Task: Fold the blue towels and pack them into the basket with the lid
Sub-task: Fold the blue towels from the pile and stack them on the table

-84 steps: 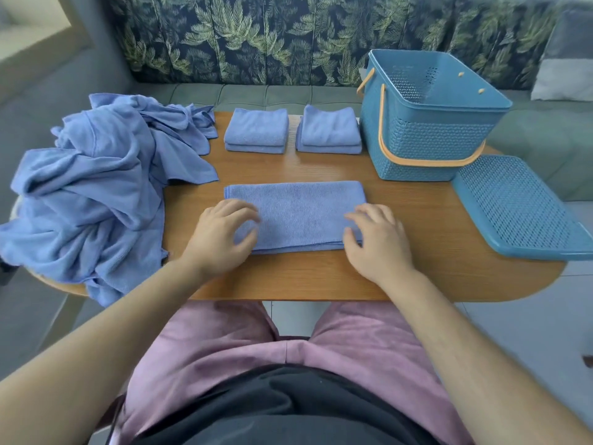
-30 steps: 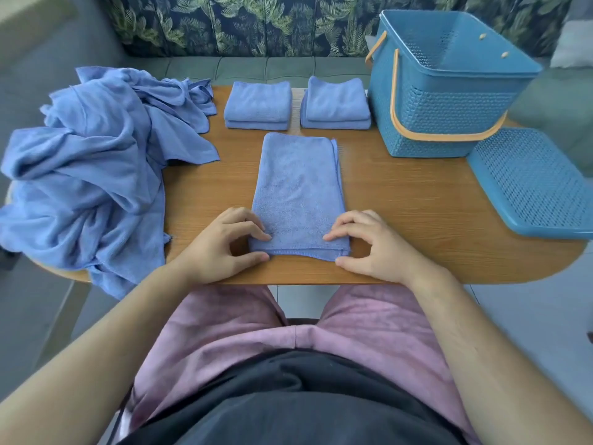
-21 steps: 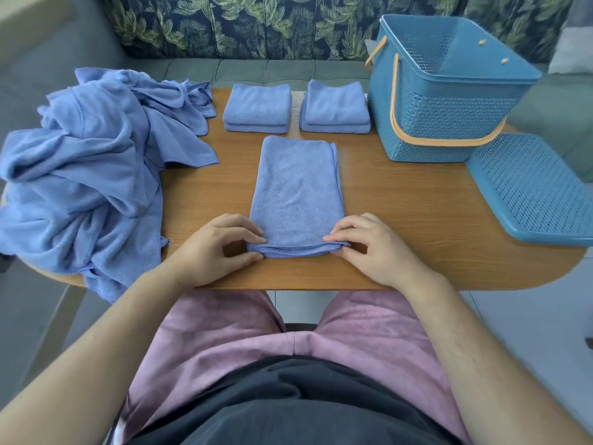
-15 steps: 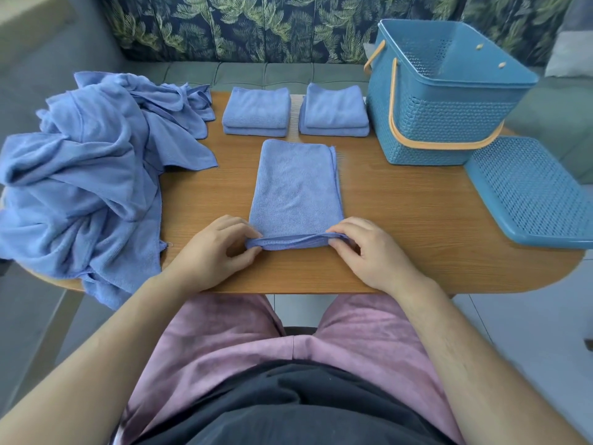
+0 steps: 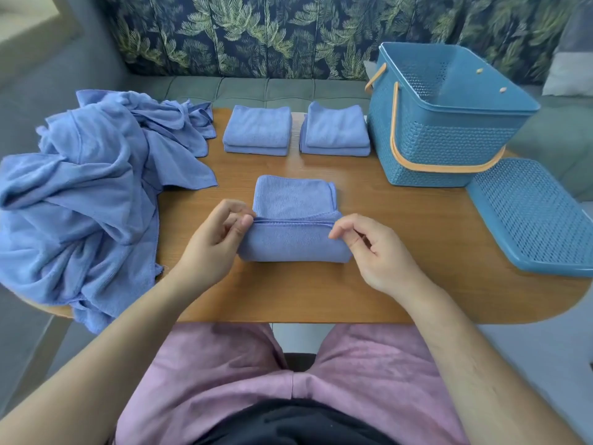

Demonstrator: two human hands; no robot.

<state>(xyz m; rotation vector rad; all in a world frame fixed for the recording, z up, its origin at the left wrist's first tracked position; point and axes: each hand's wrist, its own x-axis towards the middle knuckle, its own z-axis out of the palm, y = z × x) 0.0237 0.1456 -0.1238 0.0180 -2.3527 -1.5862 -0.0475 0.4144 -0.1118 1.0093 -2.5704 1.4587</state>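
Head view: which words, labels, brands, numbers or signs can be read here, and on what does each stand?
None can be read.
The basket, its lid, the half-folded towel, the two folded stacks, the unfolded pile and the table show no print, tag or label.
The sofa back bears only a leaf pattern, no writing.

Surface [image 5: 417, 239] is lying bare right of the right hand [image 5: 375, 248]; towel heap [image 5: 80, 194] is crowding left of the left hand [image 5: 211, 248].
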